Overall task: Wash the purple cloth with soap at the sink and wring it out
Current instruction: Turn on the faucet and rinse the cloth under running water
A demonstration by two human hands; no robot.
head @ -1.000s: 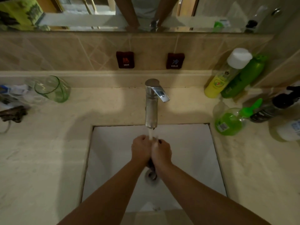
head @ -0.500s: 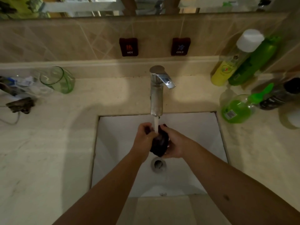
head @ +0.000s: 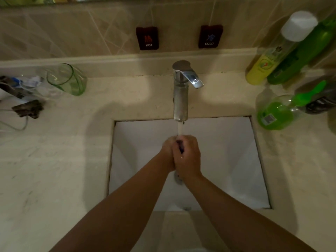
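The dark purple cloth is balled between both hands, under the chrome tap's stream at twelve o'clock. The left hand and right hand are pressed together, clenching it. No long axis shows for wringing.

Two dark tags hung on tiled wall behind tap. Left tag: "HOT" in pale capitals, under a reddish symbol too blurred to make out. Right tag: "COLD" in pale capitals, under a bluish symbol, likewise unclear. Yellow bottle at right of bench: round emblem and small print on label, not legible. Green soap bottle near sink corner: small white sticker, barcode-like, with nothing on it readable. No other lettering legible anywhere.
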